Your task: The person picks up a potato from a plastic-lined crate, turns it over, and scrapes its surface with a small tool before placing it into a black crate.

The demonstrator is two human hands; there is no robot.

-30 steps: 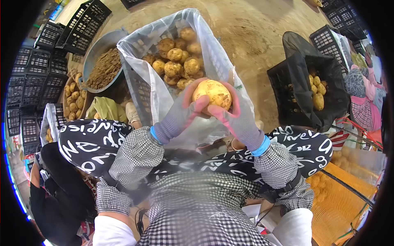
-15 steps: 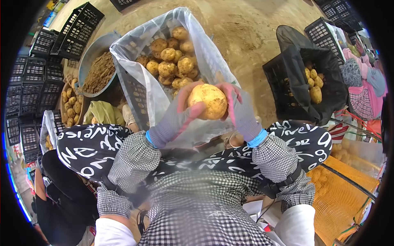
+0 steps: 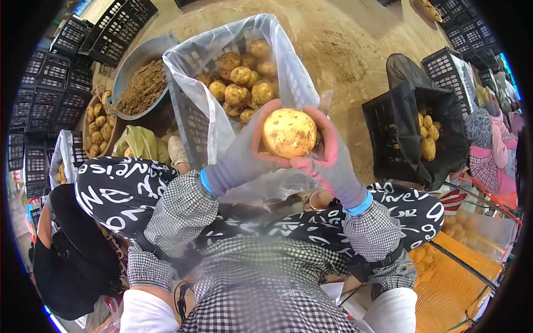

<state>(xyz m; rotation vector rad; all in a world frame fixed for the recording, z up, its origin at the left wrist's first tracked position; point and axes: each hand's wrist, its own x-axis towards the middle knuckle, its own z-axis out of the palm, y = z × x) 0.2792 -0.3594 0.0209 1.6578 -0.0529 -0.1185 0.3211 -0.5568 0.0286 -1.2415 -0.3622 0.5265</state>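
A large yellow potato with brown specks is cupped between both my gloved hands at chest height. My left hand, in a grey and pink glove, wraps its left side and underside. My right hand holds its right side with fingers curled over the top. Just beyond the hands stands a black crate lined with a clear plastic bag, holding several potatoes.
A metal basin of soil sits at the left, beside a tray of potatoes. Stacked black crates line the left. A black-lined crate with potatoes stands right, near another person. An orange mesh sack lies lower right.
Both hands have turned the potato, and it sits a little higher and closer to the camera. My right fingers now curl further over its top.
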